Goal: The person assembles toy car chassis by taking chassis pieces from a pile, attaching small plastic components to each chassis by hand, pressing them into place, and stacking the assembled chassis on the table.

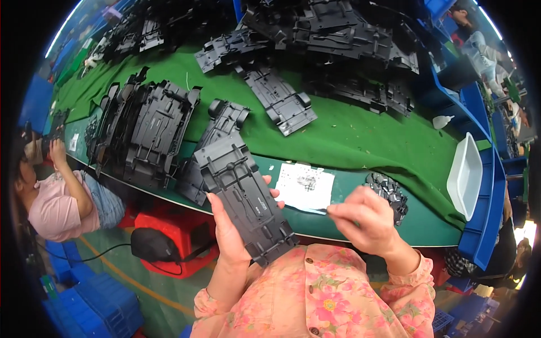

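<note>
A black plastic toy-car chassis [243,197] lies tilted in my left hand [230,239], its moulded underside facing up. My thumb presses one long edge, and fingertips show beyond the other. To the right of it, my right hand [367,218] is closed in a pinch over the table's near edge. Something small and dark shows at its fingertips, too little to name. Just beyond that hand is a heap of small black parts [394,194]. Between the two hands, a printed white sheet [304,188] lies on the green table.
More black chassis [160,132] stand stacked at the left, and others [338,34] are piled at the back on green cloth [360,141]. A white tray [466,174] leans against blue bins [489,208] at the right, near a white bottle [443,121]. Another person [62,197] sits at far left.
</note>
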`<state>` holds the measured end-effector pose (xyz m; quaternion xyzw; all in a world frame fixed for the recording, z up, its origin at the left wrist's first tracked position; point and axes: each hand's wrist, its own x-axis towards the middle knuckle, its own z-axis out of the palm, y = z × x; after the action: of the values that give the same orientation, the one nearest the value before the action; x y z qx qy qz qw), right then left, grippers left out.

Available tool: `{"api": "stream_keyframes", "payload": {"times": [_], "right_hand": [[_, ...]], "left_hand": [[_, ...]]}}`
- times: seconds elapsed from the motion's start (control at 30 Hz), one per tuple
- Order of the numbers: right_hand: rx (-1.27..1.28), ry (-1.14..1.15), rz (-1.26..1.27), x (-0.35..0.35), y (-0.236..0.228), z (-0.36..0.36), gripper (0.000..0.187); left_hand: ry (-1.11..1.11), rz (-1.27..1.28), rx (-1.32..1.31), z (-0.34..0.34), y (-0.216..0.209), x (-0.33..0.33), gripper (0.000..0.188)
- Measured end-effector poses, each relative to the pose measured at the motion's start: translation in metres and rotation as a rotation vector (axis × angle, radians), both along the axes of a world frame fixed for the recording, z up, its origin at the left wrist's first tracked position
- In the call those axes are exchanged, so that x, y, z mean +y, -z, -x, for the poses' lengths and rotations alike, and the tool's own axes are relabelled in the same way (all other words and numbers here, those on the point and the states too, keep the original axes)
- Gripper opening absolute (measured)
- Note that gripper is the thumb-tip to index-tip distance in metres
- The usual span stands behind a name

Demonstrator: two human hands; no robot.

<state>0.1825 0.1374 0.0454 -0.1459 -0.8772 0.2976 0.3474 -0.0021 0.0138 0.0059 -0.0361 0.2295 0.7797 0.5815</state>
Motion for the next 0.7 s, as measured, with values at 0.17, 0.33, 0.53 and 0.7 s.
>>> {"api": "stream_keyframes", "payload": {"times": [0.17,0.33,0.53,0.7], "right_hand": [[-0.003,-0.050,-0.086,-0.004,0.003,0.002,0.028],[0.010,0.033,-0.078,0.000,0.005,0.003,0.028],[0.036,-0.098,-0.121,-0.007,0.005,0.007,0.029],[0.021,-0.038,-0.134,-0.004,0.006,0.007,0.028]], "left_hand": [[0.000,0.011,0.049,0.001,-0.004,0.000,0.093],[0.106,0.060,0.124,-0.002,0.004,-0.002,0.092],[0.090,0.034,0.105,-0.002,0.005,-0.007,0.091],[0.229,0.019,0.231,0.002,0.010,-0.008,0.089]]}}
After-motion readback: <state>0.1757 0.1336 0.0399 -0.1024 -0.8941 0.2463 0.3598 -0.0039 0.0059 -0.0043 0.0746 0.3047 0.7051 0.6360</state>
